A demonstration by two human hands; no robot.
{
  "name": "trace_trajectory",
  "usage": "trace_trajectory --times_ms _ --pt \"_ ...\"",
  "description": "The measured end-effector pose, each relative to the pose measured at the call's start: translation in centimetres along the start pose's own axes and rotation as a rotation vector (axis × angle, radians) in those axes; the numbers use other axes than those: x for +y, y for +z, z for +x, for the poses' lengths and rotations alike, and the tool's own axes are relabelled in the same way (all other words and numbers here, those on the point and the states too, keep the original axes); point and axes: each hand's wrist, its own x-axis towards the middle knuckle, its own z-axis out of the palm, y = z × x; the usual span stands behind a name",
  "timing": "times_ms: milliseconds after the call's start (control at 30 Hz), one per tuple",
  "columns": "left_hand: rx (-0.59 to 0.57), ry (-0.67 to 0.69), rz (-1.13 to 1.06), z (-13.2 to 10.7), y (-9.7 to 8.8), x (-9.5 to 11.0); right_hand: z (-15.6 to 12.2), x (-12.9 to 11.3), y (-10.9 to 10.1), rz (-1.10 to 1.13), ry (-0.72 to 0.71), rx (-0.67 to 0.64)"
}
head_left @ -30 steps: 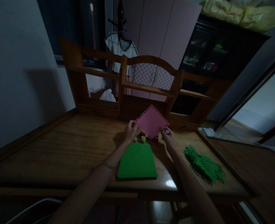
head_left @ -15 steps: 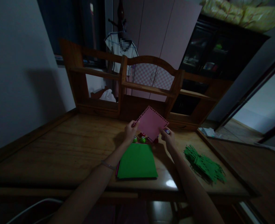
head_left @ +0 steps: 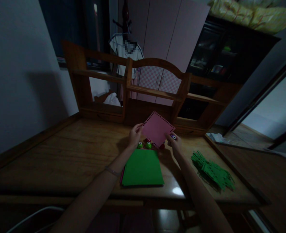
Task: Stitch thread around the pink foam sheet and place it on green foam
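1. While the pink sheet [head_left: 157,128] hangs in the air above the desk [head_left: 72,152], turned on one corner like a diamond, the head view shows the left hand [head_left: 134,135] pinching its left corner, with the fingers narrow and closed on the paper. The right hand [head_left: 175,144] is curled around a small punch [head_left: 173,137] with a purple-and-white top. The punch meets the sheet at its lower right edge — whether the edge sits inside the slot I cannot tell.
2. In the same view, the sheet lies between the two hands, rising up and away from both sets of fingertips. Its corner-to-corner line from hand to hand runs roughly level. Both hands are in contact, so neither is nearer. A row of small holes follows the sheet's edges.
3. Just under the sheet sit two green punches [head_left: 140,145], at the far edge of a green paper stack [head_left: 143,166] lying flat between the forearms. A pile of green cut pieces [head_left: 212,170] rests well apart to the right.
4. No brand, label or writing can be read — the room is dim.
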Motion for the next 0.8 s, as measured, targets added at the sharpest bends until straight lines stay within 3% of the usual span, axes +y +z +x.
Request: trace_trajectory --times_ms 500,800 --pt "0.046 -0.002 -0.068 0.95 -0.59 -0.96 -0.16 0.1 0.25 0.002 0.005 -0.014" --pt "0.053 -0.083 -0.092 0.76 -0.56 -0.21 -0.15 0.0 0.22 0.027 0.01 -0.031"
